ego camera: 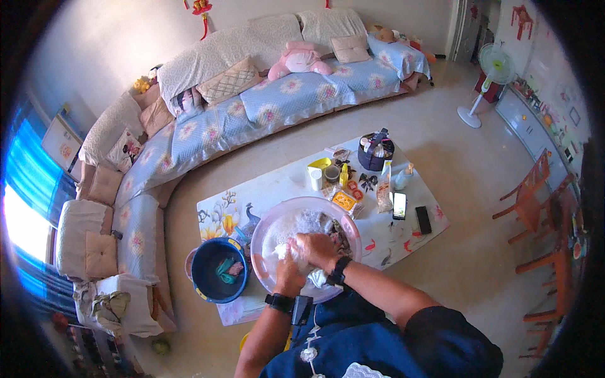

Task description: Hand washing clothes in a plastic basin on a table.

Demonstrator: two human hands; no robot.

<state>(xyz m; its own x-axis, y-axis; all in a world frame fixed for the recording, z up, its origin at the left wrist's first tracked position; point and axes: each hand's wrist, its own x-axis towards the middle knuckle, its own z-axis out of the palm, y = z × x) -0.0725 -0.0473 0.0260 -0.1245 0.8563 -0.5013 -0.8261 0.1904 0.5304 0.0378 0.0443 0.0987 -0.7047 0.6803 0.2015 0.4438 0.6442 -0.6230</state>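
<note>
A pale pink plastic basin (353, 231) with sudsy water and wet cloths stands on a table printed with flowers and a peacock. Over it, my left hand (289, 274) and my right hand (317, 249) are close together, both gripping a white cloth (282, 251). White foam (302, 221) fills the upper part of the basin, and dark patterned fabric (341, 236) lies at its right side. A light wet cloth (317, 278) is near the lower rim. Left of the basin is a blue bucket (208, 257) with teal and pink cloths (228, 270) inside.
Behind the basin on the table (416, 184) are a dark carry basket (375, 153), a yellow bottle (344, 175), a white cup (315, 179), packets and two phones (423, 220). A curved sofa (283, 104) runs behind. Wooden chairs (531, 189) and a fan (495, 64) stand at right.
</note>
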